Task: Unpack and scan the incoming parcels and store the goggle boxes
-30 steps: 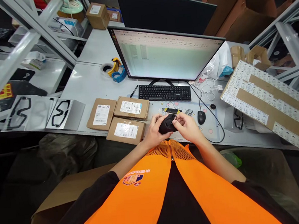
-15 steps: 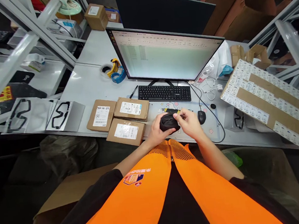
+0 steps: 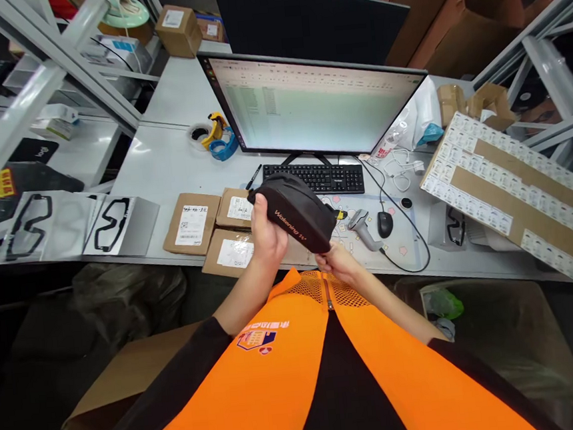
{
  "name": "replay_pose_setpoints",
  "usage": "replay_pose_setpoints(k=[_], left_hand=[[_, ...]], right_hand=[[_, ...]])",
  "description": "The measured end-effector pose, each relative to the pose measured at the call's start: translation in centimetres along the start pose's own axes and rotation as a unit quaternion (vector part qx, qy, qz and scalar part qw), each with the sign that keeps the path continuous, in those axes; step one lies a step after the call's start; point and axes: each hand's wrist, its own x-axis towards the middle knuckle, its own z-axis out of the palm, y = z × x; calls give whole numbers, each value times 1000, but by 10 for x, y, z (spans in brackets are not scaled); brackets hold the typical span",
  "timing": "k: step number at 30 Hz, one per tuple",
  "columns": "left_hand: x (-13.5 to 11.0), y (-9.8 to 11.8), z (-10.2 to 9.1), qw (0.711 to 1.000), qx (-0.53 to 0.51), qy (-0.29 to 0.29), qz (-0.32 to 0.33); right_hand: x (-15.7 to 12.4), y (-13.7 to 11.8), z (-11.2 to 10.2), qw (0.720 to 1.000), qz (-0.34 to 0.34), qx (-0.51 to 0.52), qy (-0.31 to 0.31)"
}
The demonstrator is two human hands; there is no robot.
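A black case (image 3: 293,208) with "Wakening" lettered on its side is held up in front of the keyboard, tilted down to the right. My left hand (image 3: 269,233) grips its left end, the thumb up along the side. At the lower right end my right hand (image 3: 339,261) has its fingers closed on the case's edge. Behind the case, the black keyboard (image 3: 346,177) is partly covered. A grey barcode scanner (image 3: 365,229) lies on the desk mat to the right of the case, beside a black mouse (image 3: 385,224).
Several labelled cardboard parcels (image 3: 191,223) lie left of my hands. A monitor (image 3: 317,105) stands behind the keyboard. Tape rolls (image 3: 223,143) sit to its left. On the right, a large flat carton (image 3: 510,195) overhangs the desk edge. White boxes (image 3: 139,224) stand far left.
The black case has been turned from end-on to side-on, so its lettering shows. My left hand moved left and my right hand moved down; the scanner is now uncovered.
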Motion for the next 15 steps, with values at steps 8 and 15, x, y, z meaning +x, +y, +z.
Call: replay_pose_setpoints(k=[8, 15], left_hand=[[11, -39, -10, 975, -47, -62, -208], [-28, -74, -35, 929, -72, -23, -362]], right_hand=[[1, -3, -40, 985, -72, -136, 75], [-26, -36, -48, 939, -204, -243, 131]])
